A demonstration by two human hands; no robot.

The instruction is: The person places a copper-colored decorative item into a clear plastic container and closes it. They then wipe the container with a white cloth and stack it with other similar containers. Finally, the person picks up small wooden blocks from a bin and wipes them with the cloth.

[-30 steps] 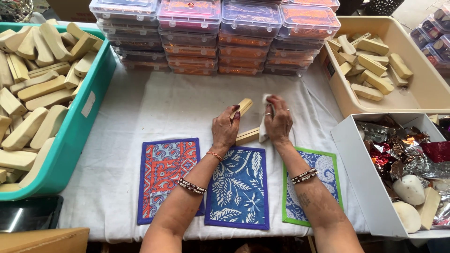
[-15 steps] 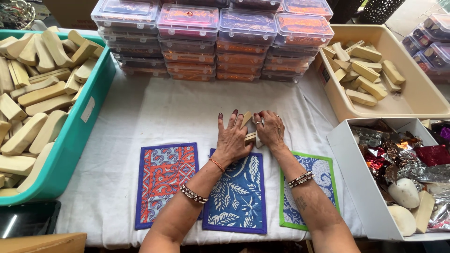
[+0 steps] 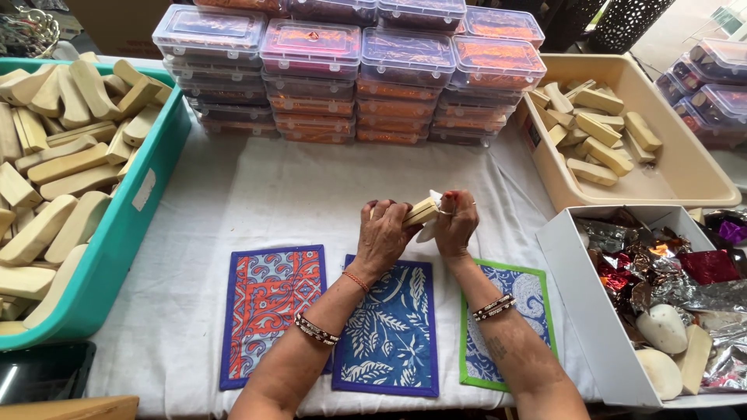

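My left hand [image 3: 385, 237] and my right hand [image 3: 457, 225] together hold a pale wooden block [image 3: 421, 211] a little above the white tablecloth, at the middle of the table. A bit of white paper or cloth [image 3: 430, 229] shows between the hands, against the block. Below the hands lie three printed mats: an orange and blue one [image 3: 268, 311], a blue leaf-patterned one [image 3: 393, 342] and a green-edged one [image 3: 529, 299]. My forearms cross over the two right mats.
A teal bin [image 3: 128, 225] of wooden blocks stands at the left. A beige tray [image 3: 685, 167] with several blocks sits at the back right. A white box [image 3: 583, 303] of foil wrappers and pale pieces is at the right. Stacked clear lidded boxes [image 3: 350, 70] line the back.
A second ago both hands held a block up. Half a second ago they pressed flat on the cloth. Now they have lifted the block again and hold it between them.
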